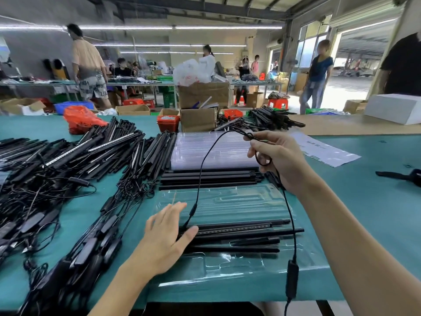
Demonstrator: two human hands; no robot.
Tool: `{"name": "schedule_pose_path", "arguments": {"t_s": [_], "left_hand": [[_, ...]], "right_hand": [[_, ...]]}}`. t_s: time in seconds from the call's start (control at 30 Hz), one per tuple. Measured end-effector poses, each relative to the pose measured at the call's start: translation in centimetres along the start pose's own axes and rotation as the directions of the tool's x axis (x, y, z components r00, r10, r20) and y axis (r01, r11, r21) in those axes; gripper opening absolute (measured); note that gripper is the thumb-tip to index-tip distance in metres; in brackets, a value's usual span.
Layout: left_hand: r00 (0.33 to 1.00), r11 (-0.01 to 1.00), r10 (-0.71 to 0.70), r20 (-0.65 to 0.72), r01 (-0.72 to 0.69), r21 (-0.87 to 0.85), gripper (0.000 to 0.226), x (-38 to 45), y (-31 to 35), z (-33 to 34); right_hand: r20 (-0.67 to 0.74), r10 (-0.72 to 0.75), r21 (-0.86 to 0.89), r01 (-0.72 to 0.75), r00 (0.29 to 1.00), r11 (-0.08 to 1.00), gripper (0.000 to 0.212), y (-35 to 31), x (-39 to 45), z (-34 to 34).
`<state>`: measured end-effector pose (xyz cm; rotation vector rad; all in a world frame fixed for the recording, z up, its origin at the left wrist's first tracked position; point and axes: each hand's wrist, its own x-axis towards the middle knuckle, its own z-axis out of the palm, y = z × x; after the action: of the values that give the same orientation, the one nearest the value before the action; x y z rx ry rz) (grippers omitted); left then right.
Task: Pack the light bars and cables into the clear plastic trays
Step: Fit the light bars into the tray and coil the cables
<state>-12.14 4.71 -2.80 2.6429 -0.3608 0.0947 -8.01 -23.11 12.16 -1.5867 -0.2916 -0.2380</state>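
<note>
Cable first: a thin black cable [200, 174] arcs up from the near tray to the right hand [276, 160], whose fingers [257, 145] are pinched closed around a small loop of it, raised above the worktop. From that hand the cable also drops down past the tray's right end to a black inline control box [292, 279] hanging at the worktop's front edge. Clear moulded plastic tray [227, 201] lies right in front, on the green worktop [364, 201], with several long black light bars [239, 231] seated lengthwise across its middle. Left hand [166, 233] rests flat on the left ends of those bars, fingers spread and open, gripping nothing. Just behind the tray sits a row of more black bars [209, 177], and behind that a stack of clear plastic trays [211, 149]. Off to the left, a big tangled heap of black bars and cables [68, 169] covers the worktop. A printed clear plastic bag [325, 151] lies to the right, beyond the raised hand.
</note>
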Motion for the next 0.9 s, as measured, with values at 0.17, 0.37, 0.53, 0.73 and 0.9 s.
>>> {"name": "schedule_pose_path", "arguments": {"t_s": [0.17, 0.37, 0.53, 0.73, 0.9], "left_hand": [[0.999, 0.951, -0.039, 0.031, 0.028, 0.308, 0.083, 0.8, -0.1, 0.4], [0.998, 0.935, -0.051, 0.031, 0.037, 0.354, 0.086, 0.7, 0.3, 0.3], [0.998, 0.960, -0.036, 0.047, 0.021, 0.279, 0.087, 0.4, 0.2, 0.0], [0.995, 0.919, -0.062, 0.079, 0.026, 0.394, 0.083, 0.5, 0.6, 0.2], [0.990, 0.934, -0.065, 0.123, 0.017, 0.357, 0.086, 0.6, 0.4, -0.1]], "right_hand": [[0.009, 0.032, 0.015, -0.032, 0.999, 0.999, 0.013, 0.3, -0.1, -0.3], [0.077, 0.135, 0.245, -0.150, 0.988, 0.958, 0.020, -0.1, -0.3, -0.3], [0.126, 0.195, 0.334, -0.226, 0.973, 0.915, 0.025, -1.3, -0.8, 0.7], [0.257, 0.311, 0.566, -0.404, 0.915, 0.719, 0.022, -3.2, -1.4, 1.8], [0.336, 0.329, 0.677, -0.469, 0.883, 0.567, 0.008, -4.6, -1.8, 3.4]]}}
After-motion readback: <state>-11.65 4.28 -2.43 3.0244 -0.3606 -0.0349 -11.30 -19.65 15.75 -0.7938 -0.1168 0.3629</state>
